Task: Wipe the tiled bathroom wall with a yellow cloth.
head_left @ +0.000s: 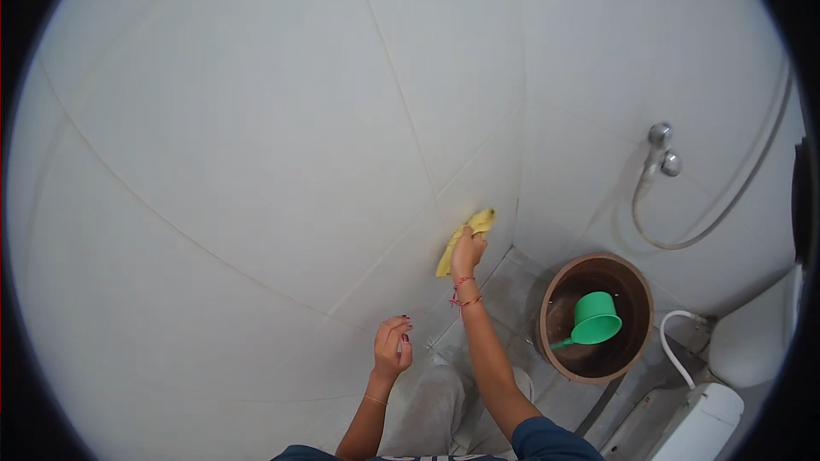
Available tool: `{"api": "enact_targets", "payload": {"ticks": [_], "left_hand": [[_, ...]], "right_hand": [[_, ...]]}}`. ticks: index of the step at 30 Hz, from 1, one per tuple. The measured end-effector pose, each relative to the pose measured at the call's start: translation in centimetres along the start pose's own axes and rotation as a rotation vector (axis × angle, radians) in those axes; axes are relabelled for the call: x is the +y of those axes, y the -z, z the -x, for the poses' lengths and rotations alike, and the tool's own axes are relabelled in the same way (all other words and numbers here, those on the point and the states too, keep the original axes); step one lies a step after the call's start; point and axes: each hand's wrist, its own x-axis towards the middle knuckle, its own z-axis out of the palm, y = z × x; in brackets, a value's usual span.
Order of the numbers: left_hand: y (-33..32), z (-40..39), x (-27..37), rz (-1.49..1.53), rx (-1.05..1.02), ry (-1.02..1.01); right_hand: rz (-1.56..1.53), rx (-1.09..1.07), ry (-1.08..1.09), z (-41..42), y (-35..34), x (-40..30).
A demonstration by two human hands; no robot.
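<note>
A yellow cloth [453, 246] lies against the pale tiled wall [282, 141], low down near the corner. My right hand [469, 253] grips it, with red thread bracelets on the wrist. To the left and lower in the view is my left hand [392, 347], its fingers curled and slightly apart, holding nothing. It is close to the same wall; whether it touches the tiles I cannot tell. A thin bracelet circles the left wrist.
A brown bucket [548, 333] stands on the grey tiled floor [510, 275] at my right, with a green plastic mug [596, 318] inside. Beyond it are a chrome tap [660, 147] with a flexible hose [724, 214], a toilet cistern [749, 336] and a white toilet seat lid [701, 426].
</note>
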Motion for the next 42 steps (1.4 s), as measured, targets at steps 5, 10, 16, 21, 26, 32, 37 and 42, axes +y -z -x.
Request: {"api": "enact_targets", "payload": {"ticks": [5, 10, 16, 21, 26, 32, 37, 42], "left_hand": [[6.1, -8.5, 6.4, 0.031, -0.094, -0.039], [13.7, -15.5, 12.1, 0.048, -0.145, -0.09], [19.4, -20.7, 15.6, 0.09, -0.16, -0.073], [21.2, -24.4, 16.0, 0.096, -0.082, -0.094], [21.9, -27.0, 16.5, 0.039, 0.002, -0.14], [20.7, -28.9, 16.9, 0.005, 0.05, -0.141], [19.4, -31.1, 17.4, -0.11, 0.14, -0.123], [16.1, -32.9, 16.8, -0.217, 0.163, -0.164]], "right_hand": [[-0.197, -0.09, -0.012, 2.1, 1.4, -12.9], [-0.351, -0.001, 0.304, 10.3, 3.4, -32.0], [-0.281, -0.14, 0.952, 19.2, 6.2, -47.8], [-0.41, 0.037, 1.231, 20.5, 6.2, -52.5], [-0.264, 0.123, 1.473, 20.1, 7.3, -55.4], [-0.073, 0.038, 1.437, 17.5, 5.1, -53.0], [-0.086, 0.093, 1.069, 10.5, 2.7, -43.9], [0.094, 0.196, 0.384, -0.5, 1.5, -29.9]]}}
